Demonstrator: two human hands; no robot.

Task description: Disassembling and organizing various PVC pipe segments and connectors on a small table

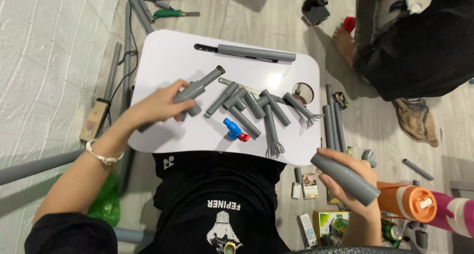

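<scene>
Two bare hands are at work over a white rounded lap table (168,61) that sits across the person's knees. The left hand (158,105) lies on the table's left part, fingers curled around a grey plastic pipe assembly (197,88), a short fat sleeve with a thinner tube running up and to the right out of the fist. The grasp is closed around the sleeve, the thumb underneath and the fingers on top; a silver bracelet (102,156) rings that wrist.

The right hand (348,177) is off the table, beyond its lower right corner and above the floor. It is clenched around a short grey plastic pipe piece (344,178), which lies slanted across the palm with both ends sticking out, the upper end pointing back toward the table edge.

Between the hands, on the table's middle, lies a loose heap of grey pipe offcuts (247,106), some touching and crossing each other, two of them with frayed, slit ends. Just below the heap rests a small blue and red plastic valve (233,129). Along the far edge lies a long grey pipe (256,52) beside a black-handled saw (207,48). An orange bottle (407,200) lies on the floor just right of the right hand. Another person sits at the upper right, well apart.
</scene>
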